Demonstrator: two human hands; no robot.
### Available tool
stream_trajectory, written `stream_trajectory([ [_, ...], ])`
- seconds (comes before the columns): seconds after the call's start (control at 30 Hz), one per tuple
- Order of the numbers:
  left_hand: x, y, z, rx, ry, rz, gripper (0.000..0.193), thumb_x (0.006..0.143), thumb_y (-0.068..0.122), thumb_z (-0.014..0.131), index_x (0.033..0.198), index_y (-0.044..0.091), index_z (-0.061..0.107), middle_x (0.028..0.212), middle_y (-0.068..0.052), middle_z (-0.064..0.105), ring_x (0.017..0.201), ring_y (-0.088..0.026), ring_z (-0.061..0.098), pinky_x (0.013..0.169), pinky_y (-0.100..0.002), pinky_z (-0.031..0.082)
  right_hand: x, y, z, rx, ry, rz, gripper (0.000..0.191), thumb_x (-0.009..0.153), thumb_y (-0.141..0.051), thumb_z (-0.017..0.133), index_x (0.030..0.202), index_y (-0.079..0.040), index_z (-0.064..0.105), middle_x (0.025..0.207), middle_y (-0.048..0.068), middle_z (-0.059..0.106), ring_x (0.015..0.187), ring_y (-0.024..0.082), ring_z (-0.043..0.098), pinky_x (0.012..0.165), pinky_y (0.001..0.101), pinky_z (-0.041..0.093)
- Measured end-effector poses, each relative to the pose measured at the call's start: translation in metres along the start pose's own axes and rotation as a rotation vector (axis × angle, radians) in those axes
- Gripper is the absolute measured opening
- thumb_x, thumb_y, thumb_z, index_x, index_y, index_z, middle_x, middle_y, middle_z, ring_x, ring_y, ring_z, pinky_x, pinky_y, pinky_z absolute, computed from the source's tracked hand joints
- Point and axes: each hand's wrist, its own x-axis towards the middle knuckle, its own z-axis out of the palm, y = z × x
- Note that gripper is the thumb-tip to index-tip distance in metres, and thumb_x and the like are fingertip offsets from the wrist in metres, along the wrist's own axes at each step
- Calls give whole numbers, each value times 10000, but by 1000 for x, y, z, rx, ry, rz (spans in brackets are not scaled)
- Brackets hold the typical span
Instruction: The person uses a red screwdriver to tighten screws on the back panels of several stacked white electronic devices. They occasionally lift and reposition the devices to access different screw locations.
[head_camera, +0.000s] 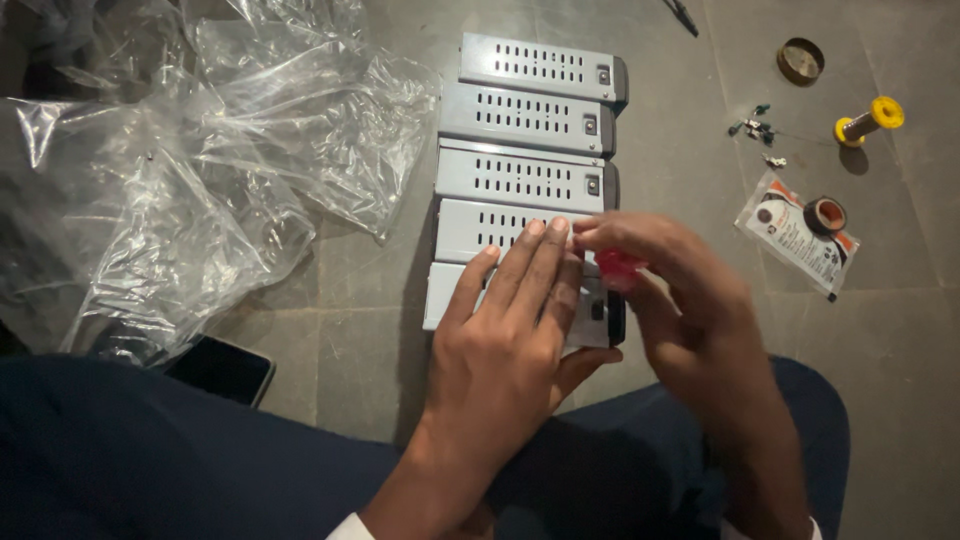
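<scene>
your left hand lies flat, fingers together, pressing down the nearest grey slotted metal box in the row of five on the stone floor, seemingly to steady it. your right hand pinches a small red piece just above that box.

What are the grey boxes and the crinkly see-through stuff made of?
The grey boxes look like painted sheet metal: flat, matte, with punched slots. The crinkly wrap looks like thin clear plastic film, shiny and creased. The left hand rests on the nearest boxes.
</scene>
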Motion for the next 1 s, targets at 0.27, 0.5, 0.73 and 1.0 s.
stream_trajectory([
  [0.27,-3,-3,-5,-17,5,-2,830,809,568,727,1384,-21,616,1466,-171,596,1409,-272,517,1177,-457,356,7,-11,2,-206,75,35,369,924,8,728,1279,-72,665,1166,121,692,1052,198,704,909,303,558],
  [0.5,-3,-3,-5,-38,21,-13,871,764,568,761,1387,-23,612,1459,-182,601,1400,-266,527,1169,-452,366,5,-3,-7,-91,50,208,312,942,-4,707,1246,-61,669,1129,99,718,1022,159,723,887,317,589],
  [0.73,-4,-4,-6,-54,21,-8,790,823,549,750,1360,-13,612,1472,-174,605,1424,-276,523,1188,-456,365,3,-15,-5,-30,-38,45,291,876,35,687,1153,-50,709,1173,113,724,1113,192,696,933,316,575],
  [1.0,-5,0,-10,-70,30,-11,823,806,522,763,1389,-37,602,1470,-192,588,1411,-284,516,1169,-470,359,0,-16,9,66,119,189,337,964,34,684,1288,-62,689,1256,119,617,1060,162,679,941,295,569],
])
